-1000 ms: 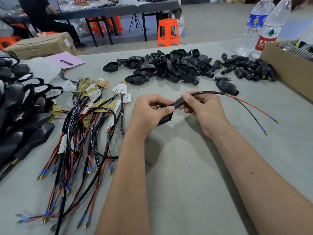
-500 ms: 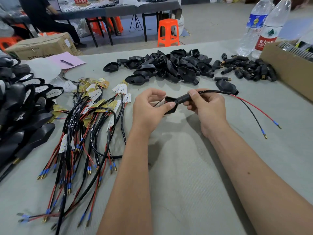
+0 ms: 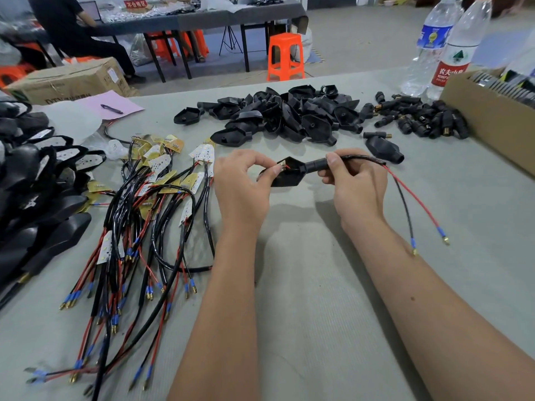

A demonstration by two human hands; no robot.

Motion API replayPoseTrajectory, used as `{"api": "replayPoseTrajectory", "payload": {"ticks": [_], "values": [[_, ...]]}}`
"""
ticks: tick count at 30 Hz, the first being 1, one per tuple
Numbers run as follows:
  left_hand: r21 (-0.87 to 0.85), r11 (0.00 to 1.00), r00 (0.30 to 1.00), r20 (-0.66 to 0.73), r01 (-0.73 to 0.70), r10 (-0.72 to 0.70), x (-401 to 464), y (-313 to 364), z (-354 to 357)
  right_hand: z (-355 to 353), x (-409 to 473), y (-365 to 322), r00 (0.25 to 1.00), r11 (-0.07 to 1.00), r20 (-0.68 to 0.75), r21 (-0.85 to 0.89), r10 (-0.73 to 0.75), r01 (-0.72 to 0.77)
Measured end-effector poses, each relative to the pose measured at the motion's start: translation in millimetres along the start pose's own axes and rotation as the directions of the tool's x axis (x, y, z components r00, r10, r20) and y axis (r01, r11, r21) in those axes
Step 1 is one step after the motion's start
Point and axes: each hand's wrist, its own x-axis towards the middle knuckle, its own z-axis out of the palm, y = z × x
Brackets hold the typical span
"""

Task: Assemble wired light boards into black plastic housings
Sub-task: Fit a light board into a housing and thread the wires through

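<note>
Above the grey table [image 3: 318, 328], near its middle: one black plastic housing [image 3: 285, 176], held in the air between both hands, open side up.

Left hand [image 3: 243, 186]: fingers curled, thumb and forefinger pinching the edge of the light board [image 3: 281, 164] at the housing's mouth. Only a pale corner of the board and a scrap of red lead showed; how far it was seated could not be told.

Right hand [image 3: 356, 183]: fingers wrapped round the housing's tubular neck [image 3: 315, 165], where the sleeved cable [image 3: 362, 159] came out. Beyond the sleeve, a red wire [image 3: 417, 202] and a black wire [image 3: 404, 202] hung free, ending in blue-collared metal tips just off the table.

Handling, by judgement: housing light, rigid, smooth, probably a little slippery; best taken by the neck or across the shell's flat sides. Board thin and stiff, likely fragile at the solder joints; to be held by its edges, not by the leads. Cable limp; pulling it through the neck would draw the board in, though a hard tug might strain the joints.

Stock nearby: bundle of wired boards [image 3: 150, 215] to the left; heap of empty housings [image 3: 278, 115] beyond the hands; one separate housing [image 3: 383, 149] just past the right hand.
</note>
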Motion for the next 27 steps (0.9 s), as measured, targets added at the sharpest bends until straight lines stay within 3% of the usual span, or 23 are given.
{"api": "replayPoseTrajectory", "payload": {"ticks": [7,10,12,18,22,27], "values": [[0.02,0.993,0.991,-0.061,-0.114,0.115,-1,2,7,-1,-5,-7,0.969,0.969,-0.025,0.009,-0.247,0.248],[-0.031,0.999,0.996,-0.081,-0.037,0.034,-2,6,10,0,-6,-5,0.952,0.953,-0.032,-0.001,-0.303,0.303],[-0.165,0.982,0.993,-0.046,0.096,-0.105,-1,6,11,-1,-6,-4,0.95,0.951,-0.033,0.011,-0.309,0.31],[-0.43,0.792,0.891,0.075,0.434,-0.447,1,-1,5,-1,-1,-2,0.975,0.974,-0.023,0.052,-0.221,0.222],[-0.558,0.676,0.847,0.099,0.482,-0.522,2,-3,2,-2,0,-4,0.993,0.991,0.019,0.071,-0.118,0.116],[-0.619,0.617,0.833,0.114,0.486,-0.542,4,-5,0,-2,1,-6,0.999,0.976,-0.001,0.212,0.044,-0.042]]}}
